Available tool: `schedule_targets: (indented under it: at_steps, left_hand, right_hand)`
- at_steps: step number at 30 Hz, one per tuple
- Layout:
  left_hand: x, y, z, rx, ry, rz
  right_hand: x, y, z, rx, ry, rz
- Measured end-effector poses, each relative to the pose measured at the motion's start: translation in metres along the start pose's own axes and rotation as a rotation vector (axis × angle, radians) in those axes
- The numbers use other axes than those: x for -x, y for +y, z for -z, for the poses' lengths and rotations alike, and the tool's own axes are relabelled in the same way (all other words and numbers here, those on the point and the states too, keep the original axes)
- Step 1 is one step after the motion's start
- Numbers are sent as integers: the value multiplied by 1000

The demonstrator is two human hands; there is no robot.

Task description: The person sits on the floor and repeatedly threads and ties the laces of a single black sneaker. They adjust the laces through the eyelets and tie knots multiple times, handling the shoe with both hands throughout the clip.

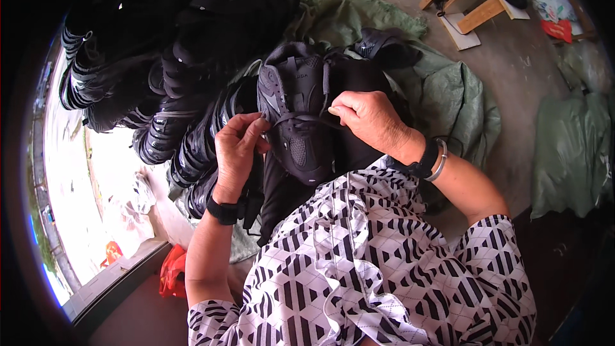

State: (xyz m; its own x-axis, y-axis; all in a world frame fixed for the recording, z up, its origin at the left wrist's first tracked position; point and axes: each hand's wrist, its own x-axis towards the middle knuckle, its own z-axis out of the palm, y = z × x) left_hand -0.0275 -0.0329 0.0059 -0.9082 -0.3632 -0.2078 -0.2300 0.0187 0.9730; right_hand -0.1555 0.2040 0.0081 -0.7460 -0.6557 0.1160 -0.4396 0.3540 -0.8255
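Note:
A dark grey shoe upper lies across my lap, its toe toward me and its tongue pointing away. A dark shoelace runs crosswise over its lower eyelets. At the upper's left edge my left hand pinches thumb and finger together on the lace. My right hand is closed in a pinch just off the right eyelet row, gripping the lace's other side. The fingertips hide the lace ends. Another dark shoe upper rests just beyond, on green sheeting.
Large stacks of nested dark shoe uppers fill the left side. Green woven sheeting spreads under and beyond my legs. A wooden stool frame stands far right, and a green sack sits at right. A red plastic bag lies lower left.

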Motion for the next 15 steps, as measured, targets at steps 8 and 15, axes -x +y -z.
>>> schedule_targets:
  at_steps: [8,15]
  left_hand:
    - [3,-4,-9,-26,-148,61]
    - [1,-3,-10,-13,-123,32]
  right_hand:
    - [4,-4,-5,269,-17,172]
    - [-5,-9,-3,321,-90,103]
